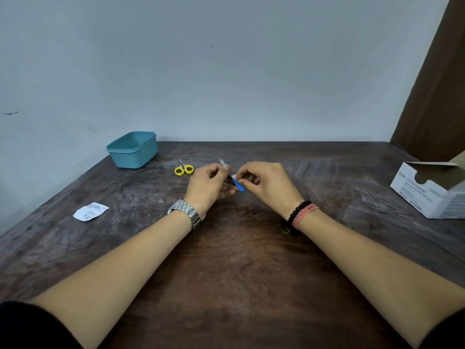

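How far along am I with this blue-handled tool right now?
Done: a torn white packet lies on the table. In hand: the left hand holds the blue-handled metal tool; the right hand pinches a white bit against it. Left, probably: the yellow scissors lie untouched near the teal tub.

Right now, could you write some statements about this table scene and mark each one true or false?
1. The left hand and the right hand both hold the blue-handled tool. True.
2. The yellow scissors lie inside the teal container. False: they lie on the table, beside it.
3. The white cardboard box stands open on the right. True.
4. The torn white packet is under the right hand. False: it lies far left, apart from both hands.
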`<state>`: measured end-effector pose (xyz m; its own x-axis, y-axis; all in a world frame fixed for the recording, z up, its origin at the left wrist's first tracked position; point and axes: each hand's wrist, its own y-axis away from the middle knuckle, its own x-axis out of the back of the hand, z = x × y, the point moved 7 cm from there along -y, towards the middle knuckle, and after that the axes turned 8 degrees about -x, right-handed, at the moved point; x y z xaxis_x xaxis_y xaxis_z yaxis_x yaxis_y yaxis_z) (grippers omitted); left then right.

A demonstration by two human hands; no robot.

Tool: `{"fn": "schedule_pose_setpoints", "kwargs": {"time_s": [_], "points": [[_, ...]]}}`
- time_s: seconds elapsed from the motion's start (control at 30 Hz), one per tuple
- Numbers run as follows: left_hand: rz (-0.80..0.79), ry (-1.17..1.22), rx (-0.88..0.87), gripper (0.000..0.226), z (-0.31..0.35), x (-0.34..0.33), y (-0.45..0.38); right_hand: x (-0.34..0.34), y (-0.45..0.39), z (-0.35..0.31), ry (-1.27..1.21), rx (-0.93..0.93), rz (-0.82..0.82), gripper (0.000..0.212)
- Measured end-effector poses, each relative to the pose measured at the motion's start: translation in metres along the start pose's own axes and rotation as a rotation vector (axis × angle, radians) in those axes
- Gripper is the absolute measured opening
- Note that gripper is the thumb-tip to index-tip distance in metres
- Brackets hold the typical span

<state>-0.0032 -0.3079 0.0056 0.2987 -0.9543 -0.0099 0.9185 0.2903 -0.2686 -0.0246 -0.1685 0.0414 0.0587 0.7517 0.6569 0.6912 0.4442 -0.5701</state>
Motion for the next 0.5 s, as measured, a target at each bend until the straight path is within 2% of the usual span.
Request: {"fn": "schedule_pose_setpoints", "kwargs": {"time_s": [0.1, 0.3, 0.43, 0.5], "points": [[0.065, 0.025, -0.005, 0.014, -0.001, 0.007, -0.003, -0.005, 0.001, -0.002, 0.056, 0.051, -0.053, 0.012], [-0.015, -0.005, 0.005, 0.021, 0.0, -0.002, 0.0, -0.001, -0.001, -0.003, 0.02, 0.058, -0.007, 0.015], [0.123, 0.092, 0.023, 0.021, 0.0, 0.01, -0.002, -0.006, -0.001, -0.003, 0.065, 0.1, -0.066, 0.016], [0.142, 0.117, 0.037, 0.021, -0.001, 0.012, -0.003, -0.008, 0.0, -0.002, 0.083, 0.111, -0.08, 0.016]]}}
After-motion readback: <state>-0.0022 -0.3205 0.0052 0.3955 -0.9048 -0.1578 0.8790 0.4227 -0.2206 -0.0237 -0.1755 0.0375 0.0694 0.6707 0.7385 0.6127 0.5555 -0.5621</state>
